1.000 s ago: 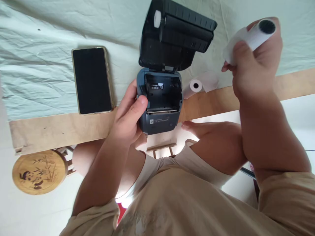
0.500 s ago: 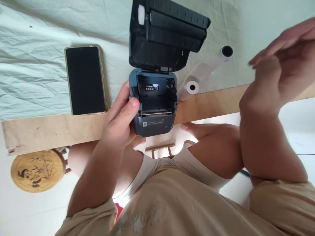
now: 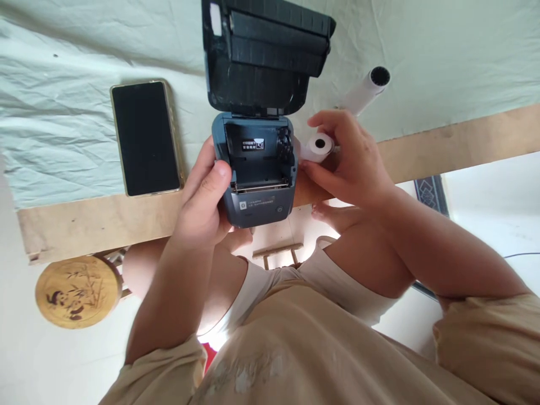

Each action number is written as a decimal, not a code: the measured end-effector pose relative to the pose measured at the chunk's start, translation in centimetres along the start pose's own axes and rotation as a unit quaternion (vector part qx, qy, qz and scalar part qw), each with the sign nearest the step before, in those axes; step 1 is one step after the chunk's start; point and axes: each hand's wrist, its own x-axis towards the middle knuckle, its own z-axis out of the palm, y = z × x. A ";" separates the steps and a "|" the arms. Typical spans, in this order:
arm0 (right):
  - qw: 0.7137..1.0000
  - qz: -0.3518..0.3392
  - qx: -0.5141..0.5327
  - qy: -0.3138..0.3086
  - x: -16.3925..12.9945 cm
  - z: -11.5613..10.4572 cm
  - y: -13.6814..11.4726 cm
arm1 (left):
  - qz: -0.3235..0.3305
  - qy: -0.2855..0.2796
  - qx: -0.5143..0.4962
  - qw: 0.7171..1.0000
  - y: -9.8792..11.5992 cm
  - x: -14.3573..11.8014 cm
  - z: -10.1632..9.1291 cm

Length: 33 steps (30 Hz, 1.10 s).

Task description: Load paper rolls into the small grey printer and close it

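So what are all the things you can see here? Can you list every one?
Small dark grey label printer: one, lid open, at the table edge, held by the left hand.
Small white paper roll: one, right of the printer, in the right hand's fingers.
Empty white tube with dark core: one, lying on the cloth behind the right hand.
Black smartphone in a gold case: one, screen dark, left of the printer.
Pale green cloth: one, wrinkled, covering the table.
Wooden table edge: one, light brown.
Round wooden stool with panda picture: one, on the floor, lower left.
Left hand: gripping the printer.
Right hand: pinching the paper roll.
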 end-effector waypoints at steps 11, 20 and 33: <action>0.809 0.346 0.473 -0.050 0.6 -2.3 -3.8 | 0.027 -0.011 -0.020 0.999 -0.5 0.0 -0.6; 0.791 0.341 0.496 -0.112 0.6 -2.3 -2.0 | 0.016 0.021 -0.032 0.999 -0.1 -0.2 0.1; 0.796 0.338 0.490 -0.106 0.3 -2.2 -1.8 | 0.022 0.008 -0.039 0.999 -0.1 0.0 0.0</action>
